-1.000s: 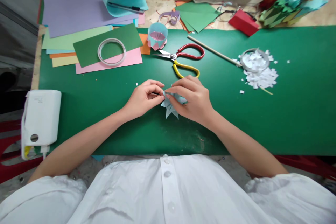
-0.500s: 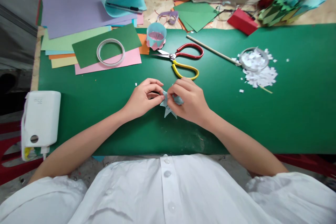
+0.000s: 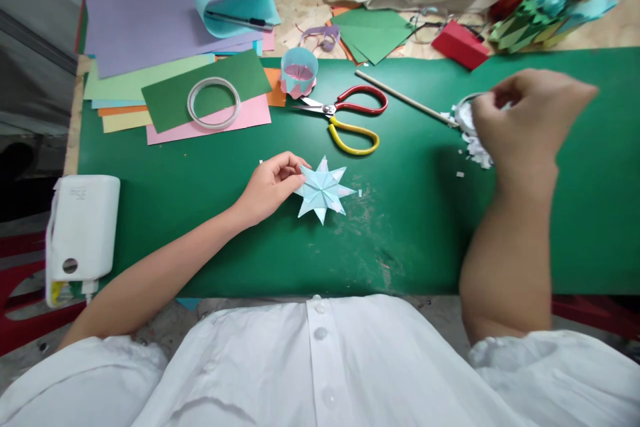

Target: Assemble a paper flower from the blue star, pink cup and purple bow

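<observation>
The person wears a white shirt (image 3: 320,373). It has round white buttons (image 3: 321,333) down the front. Both arms are bare.

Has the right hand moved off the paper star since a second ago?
Yes. The right hand went rightward, past the scissors, to the white scraps; star stays.

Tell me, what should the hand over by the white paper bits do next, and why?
Probably pinch something from the tape ring by the white scraps and carry it back to the star. The right hand is over that pile, blurred, so what it touches is unclear. The left hand pinches the pale blue paper star flat on the green mat.
</observation>
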A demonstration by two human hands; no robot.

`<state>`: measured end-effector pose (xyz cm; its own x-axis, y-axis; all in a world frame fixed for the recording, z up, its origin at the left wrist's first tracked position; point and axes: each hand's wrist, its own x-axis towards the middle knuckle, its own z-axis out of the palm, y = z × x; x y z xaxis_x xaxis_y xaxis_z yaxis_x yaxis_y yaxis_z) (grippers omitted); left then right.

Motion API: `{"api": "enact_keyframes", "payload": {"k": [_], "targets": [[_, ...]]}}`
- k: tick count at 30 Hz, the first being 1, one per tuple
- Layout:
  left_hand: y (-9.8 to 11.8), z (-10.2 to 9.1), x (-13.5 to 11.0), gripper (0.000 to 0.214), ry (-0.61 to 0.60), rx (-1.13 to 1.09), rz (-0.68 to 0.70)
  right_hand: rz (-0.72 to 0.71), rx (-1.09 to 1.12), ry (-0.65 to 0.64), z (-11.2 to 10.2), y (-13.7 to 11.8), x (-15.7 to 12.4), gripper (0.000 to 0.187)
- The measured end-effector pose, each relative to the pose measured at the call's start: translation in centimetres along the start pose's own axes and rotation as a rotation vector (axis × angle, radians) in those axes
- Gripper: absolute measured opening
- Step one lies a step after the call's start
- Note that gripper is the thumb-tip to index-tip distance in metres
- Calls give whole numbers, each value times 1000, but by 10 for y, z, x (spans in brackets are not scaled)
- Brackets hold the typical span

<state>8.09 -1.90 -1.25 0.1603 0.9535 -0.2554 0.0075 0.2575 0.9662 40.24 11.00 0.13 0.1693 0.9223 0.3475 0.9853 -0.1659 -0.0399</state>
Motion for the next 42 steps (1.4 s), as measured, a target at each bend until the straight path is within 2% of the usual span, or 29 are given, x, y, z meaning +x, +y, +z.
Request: {"api": "enact_keyframes", "payload": {"k": [2, 4, 5, 7, 8, 9, 10, 12, 17, 20, 22, 23, 25, 26, 28, 32, 37, 42], "targets": [[0, 0, 0, 15, 0, -9, 4, 148, -196, -90, 4, 15, 11, 19], [-2, -1, 0, 15, -1, -25, 11, 253, -273, -170, 9, 23, 19, 29], [-3, -1, 1, 14, 0, -34, 15, 309, -276, -217, 11, 24, 22, 27], [-5, -1, 1, 14, 8, -52, 19, 424, -242, -296, 18, 25, 28, 10], [-6, -1, 1, 14, 13, -61, 19, 474, -213, -328, 22, 25, 31, 16], [-6, -1, 1, 14, 17, -66, 18, 472, -173, -319, 25, 26, 32, 31], [-7, -2, 1, 15, 20, -68, 17, 457, -127, -310, 28, 27, 32, 41], [-7, -1, 1, 15, 20, -61, 14, 404, -80, -259, 32, 30, 30, 43], [-5, 0, 0, 14, 23, -48, 26, 339, -118, -155, 33, 33, 29, 14], [-6, 0, 0, 16, 36, -52, 38, 260, -89, -29, 25, 16, 23, 14], [-7, 1, 0, 20, 52, -49, 53, 99, 158, 78, 14, -5, 6, 17], [-7, 1, 0, 21, 62, -45, 64, 22, 388, 57, 8, -18, -8, 21], [-8, 2, 0, 23, 80, -34, 89, -184, 907, -109, -4, -47, -41, 18], [-9, 2, 0, 23, 89, -32, 101, -255, 1084, -237, -10, -60, -58, 22], [-10, 3, 0, 23, 102, -36, 113, -337, 1244, -477, -17, -84, -88, 35], [-10, 3, -2, 23, 84, -98, 98, -330, 1306, -560, -16, -105, -116, 39], [-9, -2, -3, 21, -14, -288, 6, -343, 1357, -704, -15, -104, -113, 39], [-8, -5, 1, 20, -70, -116, 0, -479, 1339, -784, -25, -103, -111, 33]]}}
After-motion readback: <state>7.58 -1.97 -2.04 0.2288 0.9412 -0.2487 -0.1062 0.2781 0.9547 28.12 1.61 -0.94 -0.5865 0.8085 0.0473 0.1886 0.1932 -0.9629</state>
